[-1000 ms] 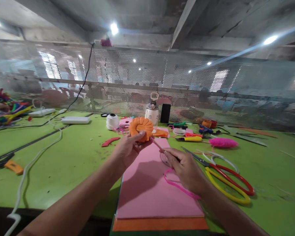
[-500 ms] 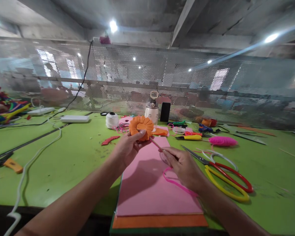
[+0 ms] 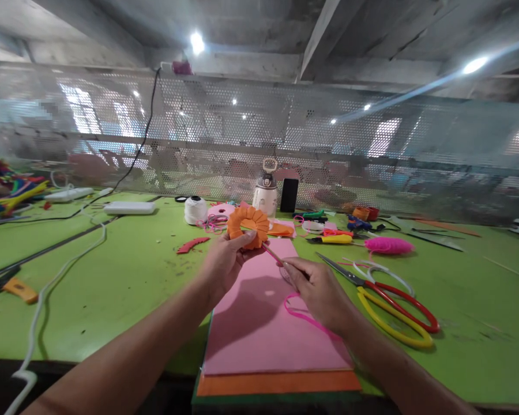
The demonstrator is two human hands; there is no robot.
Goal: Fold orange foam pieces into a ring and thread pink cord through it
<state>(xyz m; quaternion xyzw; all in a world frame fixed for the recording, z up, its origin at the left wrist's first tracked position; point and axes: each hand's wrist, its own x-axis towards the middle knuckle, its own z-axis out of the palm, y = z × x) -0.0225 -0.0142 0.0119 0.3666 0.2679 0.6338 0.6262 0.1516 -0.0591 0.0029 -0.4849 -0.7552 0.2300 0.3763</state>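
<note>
My left hand is closed on an orange pleated rosette, its thumb pressed over the lower rim. The rosette is held up above a stack of coloured sheets, with pink on top. A thin pink strip runs straight from under the rosette to my right hand, whose thumb and forefinger pinch it. Below that hand a loose loop of pink ribbon lies on the pink sheet; whether it is one piece with the strip, I cannot tell. Large scissors with red and yellow handles lie right of my right hand.
On the green table stand a white yarn spool, a bottle and a dark phone. Right lie yellow-handled pliers and a pink yarn bundle. A white cable crosses the left side.
The rosette has tilted slightly, so its middle looks more open. My hands keep their grips, and the whole view has shifted a little.
</note>
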